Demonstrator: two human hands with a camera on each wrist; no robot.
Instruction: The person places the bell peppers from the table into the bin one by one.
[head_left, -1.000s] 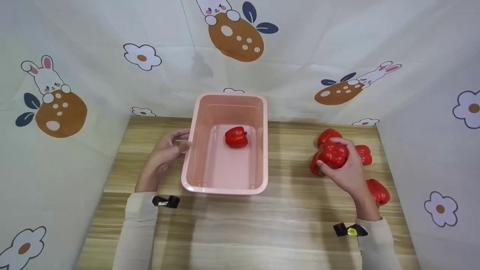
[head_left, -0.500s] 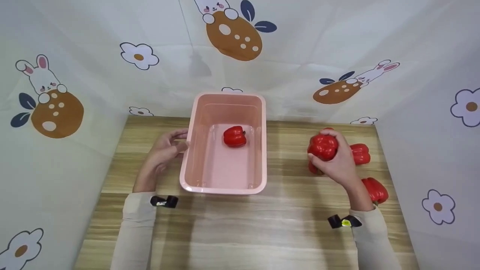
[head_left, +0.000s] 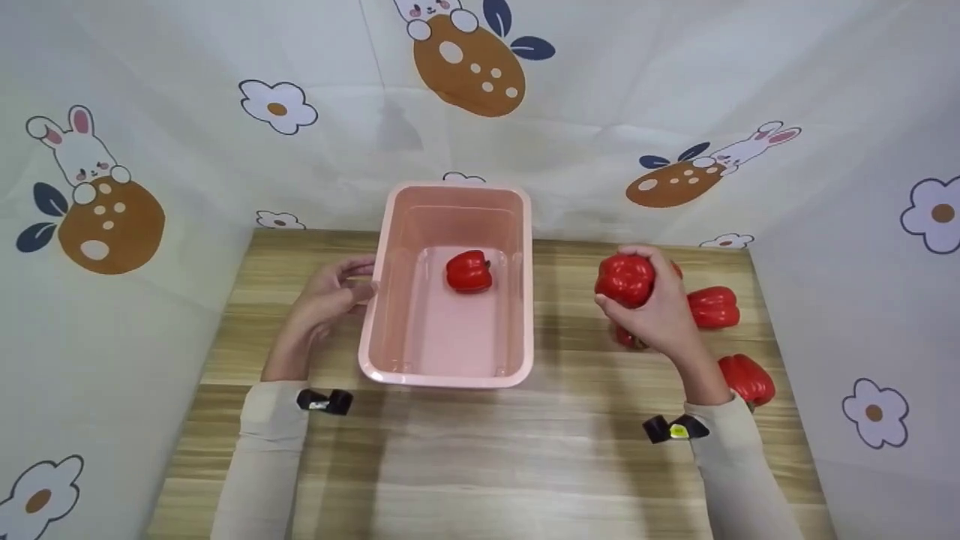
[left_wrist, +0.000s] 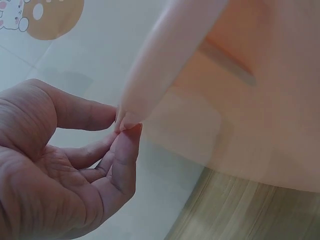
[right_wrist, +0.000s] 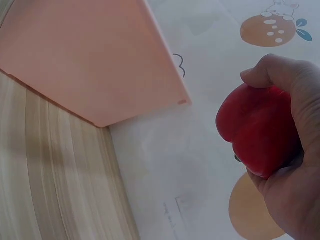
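Note:
A pink plastic bin (head_left: 459, 380) stands in the middle of the table, with one red bell pepper (head_left: 469, 271) lying inside it. At its left side my left hand (head_left: 327, 306) pinches the rim between thumb and fingertips, which the left wrist view shows close up at the rim (left_wrist: 155, 65). My right hand (head_left: 664, 307) grips another red bell pepper (head_left: 625, 279) to the right of the bin, thumb on one side and fingers round the other. In the right wrist view this gripped pepper (right_wrist: 260, 130) is raised, apart from the bin wall (right_wrist: 90, 60).
More red bell peppers lie on the right: one (head_left: 714, 307) beside my right hand, one (head_left: 747, 379) by the right forearm, and others partly hidden beneath the hand. A patterned white curtain (head_left: 570, 150) closes off the back and sides of the wooden table (head_left: 465, 457).
My right hand has moved left with the gripped bell pepper, off the group of peppers and toward the bin. The left hand stays at the bin's rim.

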